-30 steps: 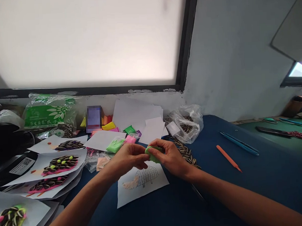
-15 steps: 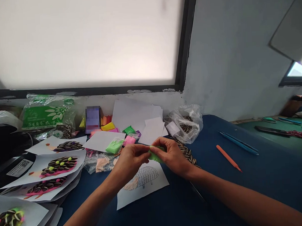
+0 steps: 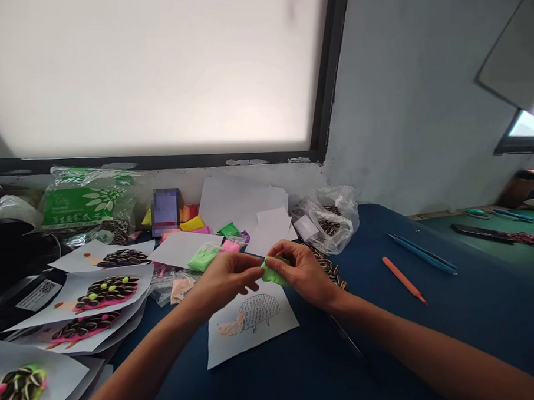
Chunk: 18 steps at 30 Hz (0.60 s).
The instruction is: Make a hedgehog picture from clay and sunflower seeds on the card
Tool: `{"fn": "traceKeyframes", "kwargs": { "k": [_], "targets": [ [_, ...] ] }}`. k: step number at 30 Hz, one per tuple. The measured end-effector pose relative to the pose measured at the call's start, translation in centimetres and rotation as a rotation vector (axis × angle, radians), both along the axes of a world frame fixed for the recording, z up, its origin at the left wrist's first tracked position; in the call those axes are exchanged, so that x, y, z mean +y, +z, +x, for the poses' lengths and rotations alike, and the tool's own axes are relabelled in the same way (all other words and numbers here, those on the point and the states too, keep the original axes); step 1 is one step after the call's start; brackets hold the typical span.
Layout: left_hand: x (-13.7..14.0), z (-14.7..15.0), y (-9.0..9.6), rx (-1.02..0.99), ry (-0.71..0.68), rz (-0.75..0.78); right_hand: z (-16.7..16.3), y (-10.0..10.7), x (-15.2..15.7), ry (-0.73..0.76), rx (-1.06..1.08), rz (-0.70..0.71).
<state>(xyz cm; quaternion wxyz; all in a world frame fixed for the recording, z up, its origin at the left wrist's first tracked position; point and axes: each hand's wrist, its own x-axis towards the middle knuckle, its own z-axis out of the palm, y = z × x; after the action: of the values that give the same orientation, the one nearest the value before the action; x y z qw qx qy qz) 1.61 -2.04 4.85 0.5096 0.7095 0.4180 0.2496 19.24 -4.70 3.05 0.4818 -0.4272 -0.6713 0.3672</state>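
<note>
A flattened lump of light green modelling clay [image 3: 274, 275] is between my hands above the paper. My right hand [image 3: 304, 275] grips it, thumb in front and fingers curled behind. The closed fingertips of my left hand [image 3: 226, 279] pinch at its left edge. Under my hands lies a white sheet with a hedgehog drawing [image 3: 259, 310], its face covered in peach clay [image 3: 231, 326] and its body filled with short pen strokes. Loose sunflower seeds [image 3: 331, 268] lie behind my right hand, partly hidden by it.
Finished seed hedgehogs on paper [image 3: 105, 292] are stacked at the left. Clay packets [image 3: 204, 257], a plastic bag of seeds [image 3: 332, 221] and white sheets [image 3: 244, 201] stand along the wall. An orange pen [image 3: 404, 280] and blue tweezers [image 3: 422, 253] lie at right.
My left hand has shifted slightly left and its lower fingers have loosened, so more of the green clay shows. My right hand stays nearly in place, still holding the clay.
</note>
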Motion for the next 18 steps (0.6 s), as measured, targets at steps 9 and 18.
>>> {"fn": "traceKeyframes", "kwargs": {
  "k": [9, 18],
  "targets": [
    [-0.4, 0.3, -0.4, 0.035, -0.019, 0.031, 0.1, 0.3, -0.1, 0.053, -0.086, 0.003],
    [-1.2, 1.3, -0.3, 0.15, 0.02, 0.117, 0.2, -0.3, 0.1, -0.01, -0.132, 0.024]
  ]
}}
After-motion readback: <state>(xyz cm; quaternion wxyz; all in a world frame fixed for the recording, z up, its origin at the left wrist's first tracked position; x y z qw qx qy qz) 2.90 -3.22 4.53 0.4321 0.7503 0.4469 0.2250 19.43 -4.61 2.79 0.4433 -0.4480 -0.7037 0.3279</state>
